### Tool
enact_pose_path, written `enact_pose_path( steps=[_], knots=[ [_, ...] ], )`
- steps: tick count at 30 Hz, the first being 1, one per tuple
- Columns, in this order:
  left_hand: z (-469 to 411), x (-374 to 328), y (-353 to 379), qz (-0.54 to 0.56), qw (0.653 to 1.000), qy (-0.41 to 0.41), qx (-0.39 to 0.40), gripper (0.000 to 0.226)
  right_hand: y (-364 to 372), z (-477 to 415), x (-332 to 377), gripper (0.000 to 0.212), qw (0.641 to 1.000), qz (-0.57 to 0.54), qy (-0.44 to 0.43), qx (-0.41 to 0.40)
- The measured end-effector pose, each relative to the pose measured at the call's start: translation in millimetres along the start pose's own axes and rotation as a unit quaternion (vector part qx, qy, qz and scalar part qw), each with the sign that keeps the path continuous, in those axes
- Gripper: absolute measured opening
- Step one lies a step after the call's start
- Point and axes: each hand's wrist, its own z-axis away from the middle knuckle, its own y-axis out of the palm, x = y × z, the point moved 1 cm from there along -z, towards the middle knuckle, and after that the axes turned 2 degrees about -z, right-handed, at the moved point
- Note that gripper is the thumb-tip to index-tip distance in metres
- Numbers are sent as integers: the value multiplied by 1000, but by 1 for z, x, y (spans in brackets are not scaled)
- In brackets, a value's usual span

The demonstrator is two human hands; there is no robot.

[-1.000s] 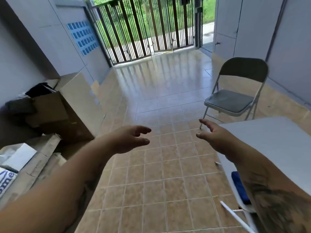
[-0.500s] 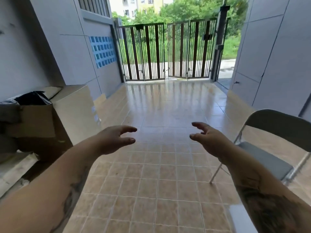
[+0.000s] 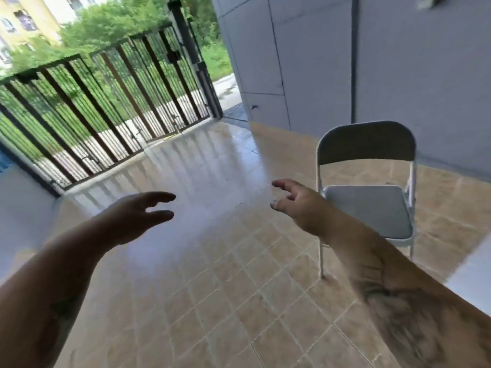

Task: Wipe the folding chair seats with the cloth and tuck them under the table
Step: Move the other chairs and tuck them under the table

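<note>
Head view: we hold both hands out over the tiled floor (image 3: 218, 301), well apart from each other and empty. Our left hand (image 3: 132, 217) hangs with its fingers loosely spread and slightly curled, gripping nothing. Our right hand (image 3: 297, 205) is likewise unclenched, fingers bent and separated, touching nothing. A grey folding chair (image 3: 368, 187) stands unfolded and upright on the tiles, ahead and to the right, just beyond our right hand in the frame, its back toward the grey wall (image 3: 345, 62). Its seat (image 3: 369, 211) is bare. A pale table corner (image 3: 473, 274) shows at the right edge, apart from the chair. A barred metal gate (image 3: 106, 102) closes off the far left. We see no cloth in this frame.
</note>
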Motion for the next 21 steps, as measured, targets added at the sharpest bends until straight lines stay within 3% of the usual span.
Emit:
enact_pose_path(
  steps=[6,11,17,21],
  knots=[
    [-186,-18,43,14,991,133,-16,34,-52,-121,-51,50,991,70,68,-87],
    [-324,-9,52,10,989,145,-1,34,-97,-254,-60,52,983,76,88,-142],
    [-480,6,14,-38,980,196,-10,37,-106,-392,-55,44,973,5,66,-220],
    [-582,-21,9,-80,959,273,21,37,-97,-438,-92,42,932,-98,99,-335]
  ],
)
